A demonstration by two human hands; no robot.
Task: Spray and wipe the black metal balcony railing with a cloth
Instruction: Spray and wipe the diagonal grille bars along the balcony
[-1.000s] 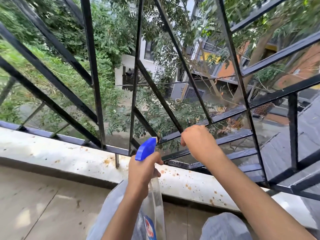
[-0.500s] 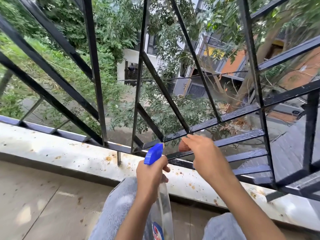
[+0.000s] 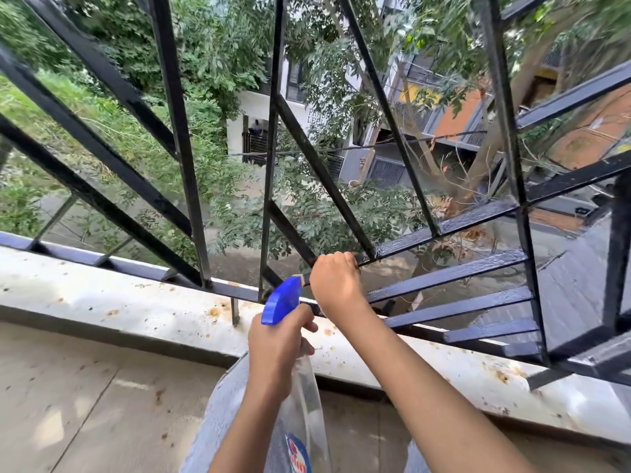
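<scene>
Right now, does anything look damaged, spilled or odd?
Orange-brown stains speckle the ledge under the railing, like rust. The right hand curls round a bar, yet no cloth shows. The left hand grips the bottle normally.

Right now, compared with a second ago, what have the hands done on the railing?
The right hand slid left along the railing bar, closer to the spray bottle nozzle. Its fingers loosened midway and now curl round the bar again. The left hand kept gripping the bottle.
</scene>
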